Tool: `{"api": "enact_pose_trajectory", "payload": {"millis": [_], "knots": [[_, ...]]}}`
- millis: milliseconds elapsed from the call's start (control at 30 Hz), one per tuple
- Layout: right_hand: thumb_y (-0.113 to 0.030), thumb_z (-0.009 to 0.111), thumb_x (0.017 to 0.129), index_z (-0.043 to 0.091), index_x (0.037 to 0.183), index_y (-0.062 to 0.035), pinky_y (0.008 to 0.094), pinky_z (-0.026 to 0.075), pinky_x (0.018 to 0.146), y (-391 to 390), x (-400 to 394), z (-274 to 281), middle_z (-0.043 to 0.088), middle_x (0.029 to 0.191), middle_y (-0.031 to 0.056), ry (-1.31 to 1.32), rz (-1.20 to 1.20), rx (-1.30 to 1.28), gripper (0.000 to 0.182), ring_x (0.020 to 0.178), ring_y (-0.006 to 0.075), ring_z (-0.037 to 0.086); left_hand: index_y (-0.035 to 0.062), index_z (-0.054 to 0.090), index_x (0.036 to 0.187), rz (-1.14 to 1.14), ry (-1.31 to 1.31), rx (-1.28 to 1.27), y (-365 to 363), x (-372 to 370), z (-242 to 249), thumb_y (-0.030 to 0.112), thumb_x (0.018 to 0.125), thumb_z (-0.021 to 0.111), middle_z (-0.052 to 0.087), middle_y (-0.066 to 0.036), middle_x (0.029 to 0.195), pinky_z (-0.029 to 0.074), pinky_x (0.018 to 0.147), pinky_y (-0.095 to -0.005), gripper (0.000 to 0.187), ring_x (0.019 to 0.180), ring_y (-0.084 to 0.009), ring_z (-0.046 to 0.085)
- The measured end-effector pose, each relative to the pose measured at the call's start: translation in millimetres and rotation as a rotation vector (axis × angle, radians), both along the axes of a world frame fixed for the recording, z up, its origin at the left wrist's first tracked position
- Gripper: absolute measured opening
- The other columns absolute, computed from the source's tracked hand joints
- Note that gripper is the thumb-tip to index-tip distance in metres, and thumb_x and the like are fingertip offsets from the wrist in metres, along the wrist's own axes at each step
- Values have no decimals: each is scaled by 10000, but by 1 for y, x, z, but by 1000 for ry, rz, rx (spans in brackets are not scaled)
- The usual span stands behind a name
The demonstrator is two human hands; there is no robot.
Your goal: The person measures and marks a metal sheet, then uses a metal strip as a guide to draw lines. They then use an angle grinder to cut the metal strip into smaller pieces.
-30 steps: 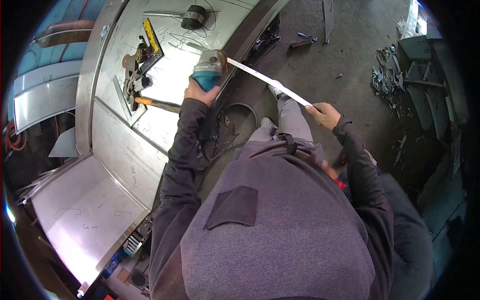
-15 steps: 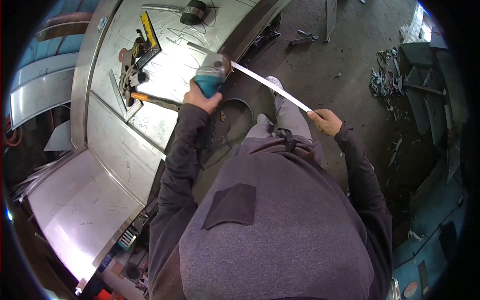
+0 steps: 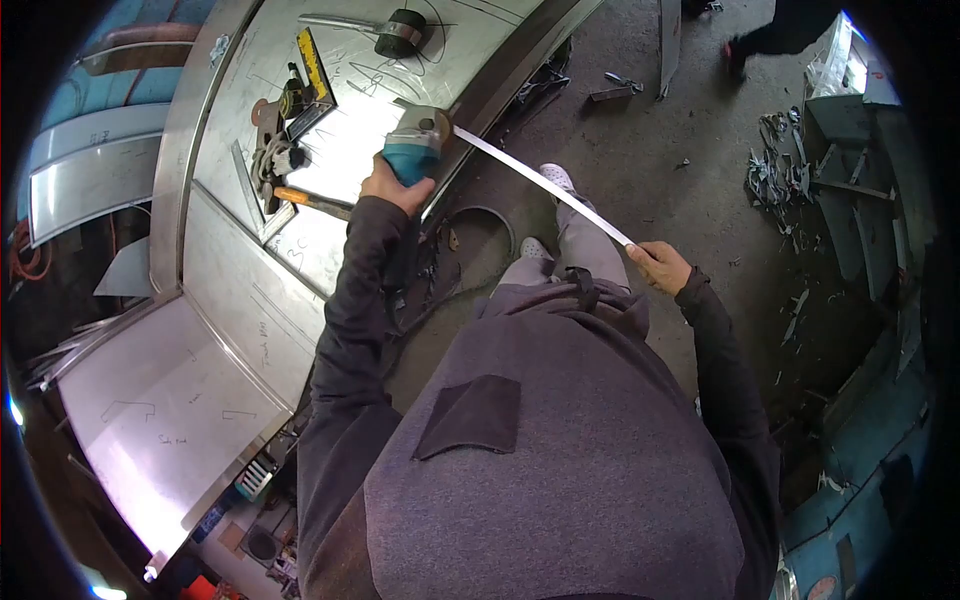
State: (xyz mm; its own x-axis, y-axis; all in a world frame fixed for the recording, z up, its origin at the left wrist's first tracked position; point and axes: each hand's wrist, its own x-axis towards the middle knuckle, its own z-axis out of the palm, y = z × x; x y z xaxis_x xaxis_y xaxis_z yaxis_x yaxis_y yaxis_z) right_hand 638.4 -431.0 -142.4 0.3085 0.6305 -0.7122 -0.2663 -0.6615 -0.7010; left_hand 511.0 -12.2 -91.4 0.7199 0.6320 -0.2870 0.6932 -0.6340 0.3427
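Note:
My left hand (image 3: 396, 188) is wrapped round the teal body of an angle grinder (image 3: 412, 150) over the edge of the metal-topped table (image 3: 250, 262). The grinder's disc is beside the upper end of a long, narrow metal strip (image 3: 545, 184); whether they touch I cannot tell. That strip slants down to the right, and my right hand (image 3: 660, 267) grips its lower end. On the table, left of the grinder, lie a hammer with an orange handle (image 3: 312, 200), a yellow-and-black square (image 3: 314, 66) and a brush (image 3: 288, 158).
A dark round spool (image 3: 401, 34) with wire lies at the table's far end. Metal scraps (image 3: 777, 165) are piled on the floor at the right. A cable (image 3: 508, 222) loops beside the table. Another person's dark-clothed leg (image 3: 790, 32) shows at the top right.
The view has shifted slightly. My left hand and the grinder are slightly further left, and the strip's held end is a little lower. Another person's leg has come into view.

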Motion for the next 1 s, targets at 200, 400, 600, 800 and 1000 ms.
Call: {"api": "enact_pose_trajectory", "payload": {"millis": [200, 400, 600, 800, 1000], "knots": [[-441, 482, 938, 573, 754, -10, 264, 323, 443, -2, 0, -4, 411, 568, -33, 31, -29, 18, 478, 497, 77, 381, -97, 463, 1092, 55, 6, 41, 41, 8, -3, 477, 572, 730, 622, -291, 904, 508, 769, -411, 818, 862, -408, 632], [-418, 475, 948, 565, 743, 2, 280, 323, 444, 2, 0, -6, 406, 559, -27, 3, -5, 20, 476, 498, 83, 368, -94, 491, 1086, 59, 54, -38, 10, 3, 5, 480, 580, 743, 621, -276, 929, 498, 782, -395, 805, 871, -378, 630], [-408, 480, 948, 550, 733, 14, 286, 317, 445, 1, -3, -8, 404, 557, -29, 14, 16, -23, 478, 497, 85, 355, -73, 383, 1226, -187, 130, -92, -42, -9, 30, 456, 599, 691, 607, -313, 964, 495, 812, -439, 876, 915, -438, 608], [-396, 485, 949, 546, 717, 3, 271, 311, 437, 2, -3, -4, 414, 556, -31, 76, -33, -9, 465, 485, 71, 360, -102, 443, 1127, 56, 95, 25, 27, 6, 7, 472, 578, 722, 608, -306, 969, 500, 807, -411, 841, 914, -424, 614], [-404, 491, 946, 538, 709, -18, 263, 308, 411, 1, -2, -8, 415, 554, -36, 117, -58, -5, 455, 465, 68, 364, -105, 456, 1101, 98, 64, 14, 32, 8, 6, 474, 570, 730, 613, -301, 950, 503, 797, -408, 832, 901, -415, 620]]}}
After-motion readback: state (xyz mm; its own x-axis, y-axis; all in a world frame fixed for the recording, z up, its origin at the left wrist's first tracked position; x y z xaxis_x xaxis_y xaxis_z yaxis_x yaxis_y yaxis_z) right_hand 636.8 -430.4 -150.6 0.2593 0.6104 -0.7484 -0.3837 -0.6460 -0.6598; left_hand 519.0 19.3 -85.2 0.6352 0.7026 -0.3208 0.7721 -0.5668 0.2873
